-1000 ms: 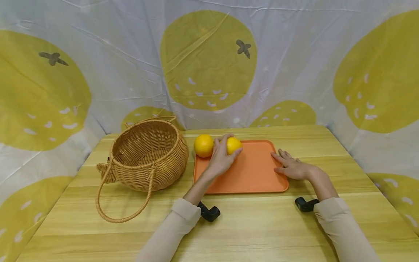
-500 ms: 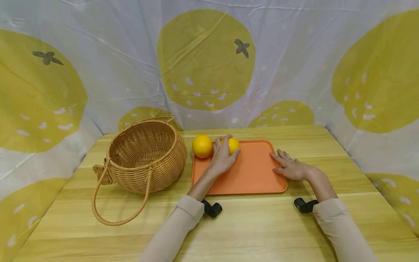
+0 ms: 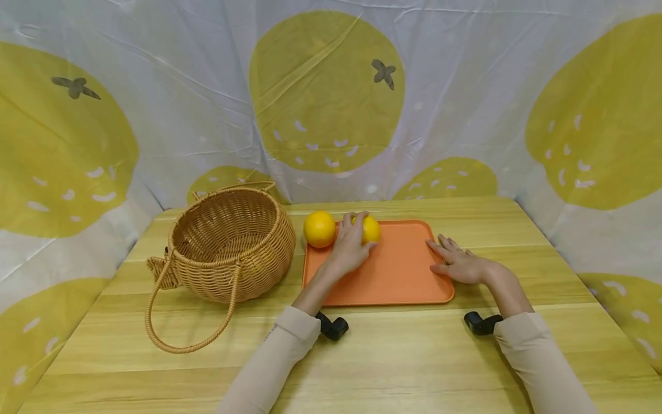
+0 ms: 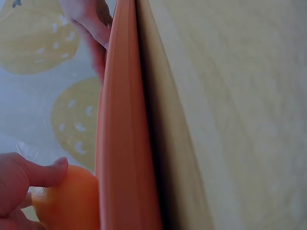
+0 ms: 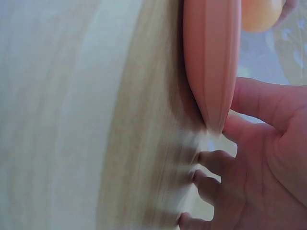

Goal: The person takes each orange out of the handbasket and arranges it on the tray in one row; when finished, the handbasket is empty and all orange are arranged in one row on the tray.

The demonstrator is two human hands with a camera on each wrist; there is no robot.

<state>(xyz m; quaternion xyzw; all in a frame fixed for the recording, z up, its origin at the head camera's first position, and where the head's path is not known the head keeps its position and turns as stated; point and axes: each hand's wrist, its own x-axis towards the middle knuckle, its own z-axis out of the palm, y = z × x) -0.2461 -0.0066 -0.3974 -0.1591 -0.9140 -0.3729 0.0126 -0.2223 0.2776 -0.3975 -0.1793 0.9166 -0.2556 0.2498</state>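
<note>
Head view first: left hand [image 3: 347, 248] curls its fingers over an orange [image 3: 369, 229] that sits at the far left part of the tray [image 3: 398, 276], with a second orange [image 3: 319, 229] just beside it at the tray's left edge. Right hand [image 3: 457, 264] lies flat, fingers straight, on the tray's right rim. A wicker basket [image 3: 230, 250] stands to the left on the table [image 3: 393, 356].

Left wrist view: thumb and fingers [image 4: 41, 173] press against the orange [image 4: 67, 201], beside the tray's edge [image 4: 122, 143].

Right wrist view: relaxed fingers [image 5: 216, 163] rest on the table, thumb over the tray's rim [image 5: 211, 57].
</note>
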